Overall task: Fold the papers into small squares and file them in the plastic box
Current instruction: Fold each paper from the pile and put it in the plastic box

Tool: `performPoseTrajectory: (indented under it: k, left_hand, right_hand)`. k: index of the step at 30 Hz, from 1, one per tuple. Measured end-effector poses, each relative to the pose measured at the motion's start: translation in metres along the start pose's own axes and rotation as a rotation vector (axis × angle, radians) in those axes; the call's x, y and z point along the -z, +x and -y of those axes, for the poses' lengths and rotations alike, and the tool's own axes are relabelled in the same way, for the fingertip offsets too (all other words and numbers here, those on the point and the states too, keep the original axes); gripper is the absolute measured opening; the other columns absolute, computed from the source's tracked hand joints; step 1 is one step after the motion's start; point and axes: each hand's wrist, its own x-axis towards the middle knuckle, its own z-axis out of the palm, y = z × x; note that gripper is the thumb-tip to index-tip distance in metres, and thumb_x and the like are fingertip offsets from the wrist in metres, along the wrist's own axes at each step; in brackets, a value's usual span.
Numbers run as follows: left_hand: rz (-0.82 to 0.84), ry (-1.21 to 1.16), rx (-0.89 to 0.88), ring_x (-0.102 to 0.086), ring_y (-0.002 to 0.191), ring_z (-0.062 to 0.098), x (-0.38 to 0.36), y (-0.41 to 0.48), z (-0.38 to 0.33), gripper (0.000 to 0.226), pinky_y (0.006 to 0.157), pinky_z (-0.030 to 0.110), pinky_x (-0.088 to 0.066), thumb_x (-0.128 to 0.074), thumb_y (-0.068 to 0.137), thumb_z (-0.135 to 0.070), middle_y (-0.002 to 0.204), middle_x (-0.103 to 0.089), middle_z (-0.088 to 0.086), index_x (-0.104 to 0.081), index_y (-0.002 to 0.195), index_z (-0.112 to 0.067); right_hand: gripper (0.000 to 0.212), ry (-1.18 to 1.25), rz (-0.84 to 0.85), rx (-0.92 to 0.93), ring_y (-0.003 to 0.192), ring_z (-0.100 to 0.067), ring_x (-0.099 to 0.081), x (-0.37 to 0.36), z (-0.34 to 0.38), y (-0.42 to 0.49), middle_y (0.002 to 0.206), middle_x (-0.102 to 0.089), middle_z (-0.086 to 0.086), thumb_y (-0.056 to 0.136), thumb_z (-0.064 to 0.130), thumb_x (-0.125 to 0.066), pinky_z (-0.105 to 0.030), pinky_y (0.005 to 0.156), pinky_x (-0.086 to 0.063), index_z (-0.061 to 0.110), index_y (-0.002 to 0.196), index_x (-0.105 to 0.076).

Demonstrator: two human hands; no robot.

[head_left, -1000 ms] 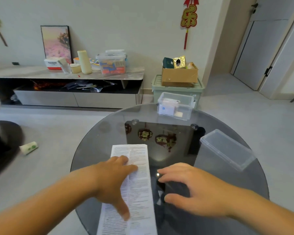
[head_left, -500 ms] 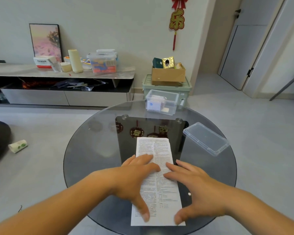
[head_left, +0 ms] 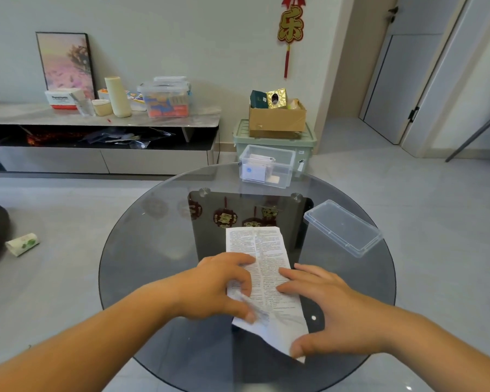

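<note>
**While the left hand [head_left: 218, 284] pinches the paper [head_left: 266, 250] and the right hand [head_left: 331, 304] presses it, the plastic box [head_left: 289, 165] stands at the far edge of the desk [head_left: 153, 250]**

Where the round glass desk comes nearest the person, the paper lies lengthwise, a long strip of printed text with a crease down its middle and its far end flat on the glass. At its left edge the left hand has its fingers curled onto the sheet and its thumb laid across the near part, so the paper is gripped and bunched between them; motion blur smears that spot. On the right side the right hand lies spread, its fingers straight and resting on the print, its thumb on the near right corner, which hangs past the rim of the desk.

Well apart from the hands, the plastic box is clear and uncovered, with folded papers [head_left: 255, 171] standing inside toward its left. Its clear lid [head_left: 343, 227] lies flat on the right part of the desk, between the box and the right hand.

Beyond the desk, a cardboard carton [head_left: 277, 120] sits on a pale green bin [head_left: 306, 142] on the floor, and a low cabinet [head_left: 96, 120] runs along the far left wall.
</note>
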Motion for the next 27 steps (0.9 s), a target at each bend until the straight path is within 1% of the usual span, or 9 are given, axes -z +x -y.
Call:
performPoseTrajectory:
  k: [3,5,8,12,15,18,21,24,27]
  left_hand:
    - [-0.035,-0.214,-0.007,-0.033,0.141,0.005,0.003,0.001,0.001,0.015,0.118,0.031,-0.03,-0.076,0.081,-0.052,0.151,-0.039,-0.025,-0.066,0.082,-0.042]
    - [-0.062,-0.337,-0.011,-0.039,0.139,0.004,0.005,0.003,0.002,0.01,0.117,0.032,-0.033,-0.075,0.083,-0.049,0.142,-0.051,-0.026,-0.07,0.08,-0.042]
    - [-0.069,-0.509,0.002,-0.057,0.125,0.006,0.008,0.005,0.002,0.021,0.109,0.033,-0.047,-0.073,0.087,-0.045,0.124,-0.067,-0.021,-0.077,0.102,-0.032]
    - [-0.146,-0.588,0.085,-0.064,0.089,0.022,0.019,0.009,0.0,0.055,0.091,0.035,-0.052,-0.065,0.089,-0.059,0.095,-0.069,0.01,-0.065,0.093,-0.003]
    - [-0.139,-0.766,0.207,-0.072,0.087,0.015,0.026,0.015,-0.011,0.056,0.083,0.03,-0.057,-0.047,0.099,-0.058,0.094,-0.075,0.001,-0.066,0.102,-0.006]
    - [-0.219,-0.774,0.328,-0.072,0.094,0.017,0.024,0.025,-0.014,0.066,0.083,0.032,-0.057,-0.027,0.098,-0.07,0.1,-0.076,0.001,-0.061,0.123,-0.02]
    - [-0.313,-0.731,0.352,-0.068,0.097,0.017,0.02,0.032,-0.01,0.07,0.074,0.032,-0.058,-0.023,0.092,-0.078,0.108,-0.069,-0.001,-0.047,0.131,-0.025]
    - [-0.383,-0.633,0.31,-0.066,0.094,0.011,0.013,0.034,-0.004,0.072,0.062,0.023,-0.058,-0.058,0.09,-0.062,0.123,-0.058,-0.001,-0.029,0.144,-0.024]
    - [-0.334,-0.259,0.239,-0.059,0.107,0.015,0.003,0.034,0.005,0.099,0.08,0.024,-0.059,-0.083,0.076,-0.047,0.14,-0.037,-0.001,-0.018,0.15,-0.035]
  right_hand:
    - [0.096,0.11,-0.056,0.055,0.147,0.008,0.006,-0.001,-0.003,0.0,0.156,-0.003,0.038,0.059,0.092,-0.06,-0.043,0.125,-0.017,0.055,0.142,-0.031]
    - [0.092,0.224,-0.122,0.095,0.145,0.01,-0.012,0.0,-0.002,-0.001,0.153,-0.015,0.039,0.054,0.094,-0.06,-0.036,0.121,-0.027,0.055,0.135,-0.039]
    - [0.09,0.43,-0.187,0.108,0.126,0.003,-0.049,0.002,0.0,-0.001,0.138,-0.048,0.03,0.052,0.091,-0.065,-0.027,0.103,-0.048,0.049,0.13,-0.048]
    - [0.058,0.574,-0.329,0.07,0.109,0.001,-0.062,0.002,0.003,0.012,0.116,-0.063,0.028,0.073,0.058,-0.078,-0.027,0.092,-0.056,0.044,0.122,-0.051]
    - [0.05,0.669,-0.464,-0.029,0.095,-0.001,-0.069,0.005,0.002,0.03,0.105,-0.072,0.016,0.09,0.038,-0.07,-0.029,0.085,-0.059,0.031,0.132,-0.044]
    - [0.081,0.568,-0.525,-0.129,0.082,-0.006,-0.067,0.006,0.004,0.046,0.089,-0.067,0.01,0.092,0.036,-0.068,-0.019,0.069,-0.052,0.031,0.153,-0.015]
    - [0.092,0.426,-0.522,-0.129,0.094,-0.005,-0.062,0.001,0.008,0.054,0.102,-0.056,0.02,0.093,0.035,-0.068,-0.018,0.073,-0.052,0.036,0.156,0.0]
    - [0.066,0.219,-0.533,-0.122,0.107,-0.009,-0.056,-0.006,0.004,0.06,0.13,-0.039,0.014,0.093,0.04,-0.064,-0.023,0.083,-0.053,0.039,0.147,-0.025]
    - [0.041,0.143,-0.54,-0.147,0.105,-0.009,-0.051,-0.01,0.0,0.063,0.135,-0.03,0.012,0.094,0.042,-0.063,-0.016,0.081,-0.044,0.034,0.132,-0.051]
